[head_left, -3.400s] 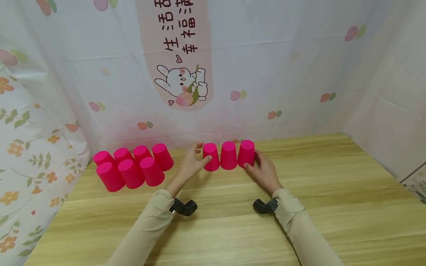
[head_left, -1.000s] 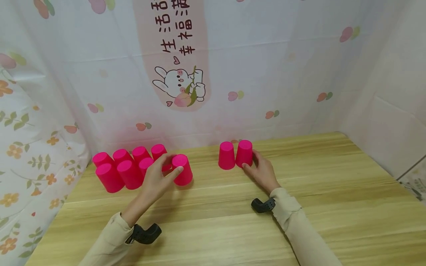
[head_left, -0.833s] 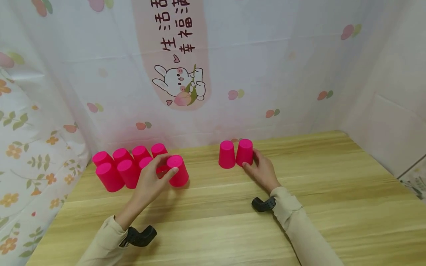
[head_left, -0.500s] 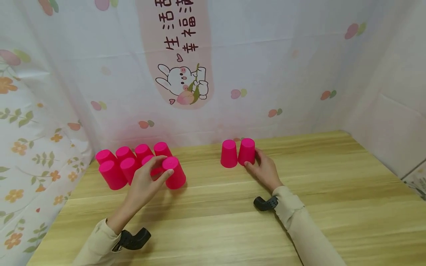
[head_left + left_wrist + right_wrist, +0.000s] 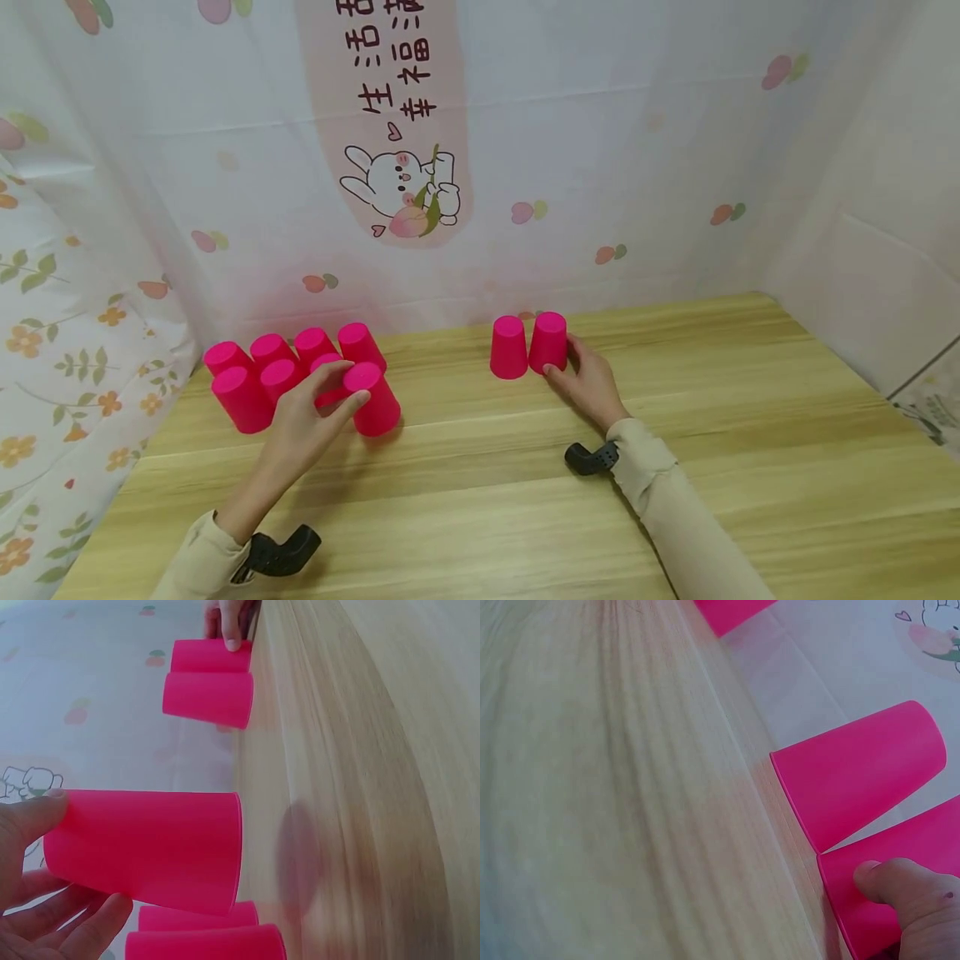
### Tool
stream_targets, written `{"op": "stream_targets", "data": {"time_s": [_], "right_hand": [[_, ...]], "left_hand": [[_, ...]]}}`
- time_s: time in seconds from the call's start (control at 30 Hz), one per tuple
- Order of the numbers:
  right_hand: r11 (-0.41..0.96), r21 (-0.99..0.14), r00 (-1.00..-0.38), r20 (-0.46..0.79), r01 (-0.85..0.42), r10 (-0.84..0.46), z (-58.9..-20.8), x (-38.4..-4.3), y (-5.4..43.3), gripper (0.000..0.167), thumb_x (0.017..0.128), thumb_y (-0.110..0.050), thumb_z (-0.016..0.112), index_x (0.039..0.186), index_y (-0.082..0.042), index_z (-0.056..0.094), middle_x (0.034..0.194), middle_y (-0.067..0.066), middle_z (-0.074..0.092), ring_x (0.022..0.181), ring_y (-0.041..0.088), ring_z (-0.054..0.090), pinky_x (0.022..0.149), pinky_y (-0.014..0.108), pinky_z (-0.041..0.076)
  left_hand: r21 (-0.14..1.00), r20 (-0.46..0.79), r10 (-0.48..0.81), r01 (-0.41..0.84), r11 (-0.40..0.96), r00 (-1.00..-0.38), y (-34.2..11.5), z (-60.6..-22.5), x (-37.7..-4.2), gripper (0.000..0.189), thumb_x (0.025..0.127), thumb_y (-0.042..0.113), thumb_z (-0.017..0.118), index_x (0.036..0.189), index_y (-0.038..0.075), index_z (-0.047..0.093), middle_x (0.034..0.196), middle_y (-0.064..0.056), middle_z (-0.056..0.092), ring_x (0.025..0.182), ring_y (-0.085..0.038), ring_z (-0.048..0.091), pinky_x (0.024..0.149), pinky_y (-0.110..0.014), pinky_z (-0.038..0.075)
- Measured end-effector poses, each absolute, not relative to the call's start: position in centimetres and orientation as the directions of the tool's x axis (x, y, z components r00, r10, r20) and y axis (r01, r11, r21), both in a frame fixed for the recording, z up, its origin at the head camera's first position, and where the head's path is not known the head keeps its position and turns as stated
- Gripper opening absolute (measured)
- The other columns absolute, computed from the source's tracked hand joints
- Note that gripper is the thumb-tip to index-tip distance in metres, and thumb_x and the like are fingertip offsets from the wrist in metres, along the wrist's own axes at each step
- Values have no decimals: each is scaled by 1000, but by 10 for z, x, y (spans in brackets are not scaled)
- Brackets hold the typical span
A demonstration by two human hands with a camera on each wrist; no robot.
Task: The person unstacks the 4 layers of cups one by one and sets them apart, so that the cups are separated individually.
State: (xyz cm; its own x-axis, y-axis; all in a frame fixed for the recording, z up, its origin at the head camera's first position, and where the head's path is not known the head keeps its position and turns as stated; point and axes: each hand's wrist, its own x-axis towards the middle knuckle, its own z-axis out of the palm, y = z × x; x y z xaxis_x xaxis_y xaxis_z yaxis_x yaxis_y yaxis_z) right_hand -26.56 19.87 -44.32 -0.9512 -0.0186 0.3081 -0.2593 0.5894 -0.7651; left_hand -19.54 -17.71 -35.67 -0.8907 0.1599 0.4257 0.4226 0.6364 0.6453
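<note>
My left hand grips an upside-down pink cup between thumb and fingers, at the front right of a cluster of pink cups. In the left wrist view that held cup hangs above the table, its shadow on the wood apart from the rim. My right hand holds the right-hand one of two upside-down pink cups, its thumb on the side of this cup. The other cup stands just left of it, their rims touching in the right wrist view.
Several upside-down pink cups stand in two rows at the table's left; my left hand partly hides the front row. The wooden table ends at a printed cloth backdrop. Another flowered cloth hangs at the left.
My left hand took the leftmost cup from the row of three and carried it left, lately also a little nearer the front row. My right hand has stayed at its cup.
</note>
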Motion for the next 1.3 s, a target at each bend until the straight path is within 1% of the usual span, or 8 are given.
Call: {"op": "stream_targets", "data": {"time_s": [0.23, 0.47, 0.53, 0.73, 0.9, 1.17, 1.2, 1.3], "right_hand": [[593, -761, -950, 311, -264, -24, -443, -266, 201, 62, 84, -19, 66, 135, 5, 40, 131, 23, 49, 120, 36, 47, 99, 46, 38], [591, -765, -952, 306, -257, -18, -444, -265, 206, 62, 85, -18, 66, 135, 5, 39, 132, 23, 48, 121, 35, 47, 99, 45, 38], [593, -765, -952, 305, -251, -10, -444, -264, 206, 62, 85, -18, 67, 136, 5, 39, 132, 23, 48, 121, 36, 47, 99, 46, 38], [601, -745, -935, 354, -291, -14, -446, -262, 203, 63, 84, -24, 65, 132, 9, 41, 127, 28, 50, 116, 40, 49, 96, 47, 41], [615, -728, -931, 365, -302, -25, -447, -264, 199, 63, 83, -24, 66, 132, 8, 42, 126, 27, 51, 115, 39, 50, 95, 48, 41], [615, -739, -944, 330, -275, -25, -446, -266, 198, 63, 83, -19, 68, 134, 7, 41, 130, 24, 49, 118, 37, 48, 98, 47, 38], [615, -738, -943, 331, -277, -27, -446, -266, 198, 63, 84, -19, 68, 134, 7, 40, 130, 25, 49, 118, 37, 48, 98, 46, 38], [606, -745, -943, 331, -279, -26, -446, -266, 199, 63, 84, -19, 68, 134, 7, 40, 130, 25, 49, 118, 37, 48, 98, 46, 39]], "left_hand": [[623, 451, 130, 416, 662, -883, -188, -354, -190, 43, 79, 17, 75, 117, 3, 58, 103, -10, 65, 94, -26, 62, 68, -12, 49], [628, 423, 110, 378, 680, -900, -199, -352, -184, 45, 81, 21, 74, 119, 2, 58, 105, -14, 65, 96, -29, 62, 70, -35, 54], [632, 416, 104, 370, 681, -903, -202, -353, -182, 45, 81, 20, 73, 119, 1, 58, 104, -14, 65, 95, -30, 62, 70, -36, 54], [618, 459, 59, 366, 696, -887, -218, -355, -175, 45, 79, 12, 75, 117, -3, 58, 99, -17, 66, 88, -31, 62, 68, -6, 45], [573, 487, 48, 361, 736, -872, -232, -355, -170, 44, 79, 14, 75, 115, -4, 58, 98, -20, 66, 89, -33, 62, 67, -1, 40], [581, 443, -28, 263, 770, -896, -246, -352, -166, 44, 82, 21, 72, 116, -2, 58, 101, -19, 65, 84, 9, 54, 63, -1, 41], [589, 434, -40, 250, 769, -900, -247, -352, -165, 44, 82, 22, 72, 116, -2, 58, 102, -19, 65, 83, 11, 52, 63, -2, 42], [602, 420, -65, 224, 767, -905, -250, -353, -166, 44, 83, 21, 71, 116, -4, 57, 104, -22, 63, 86, -1, 57, 61, -2, 42]]}}
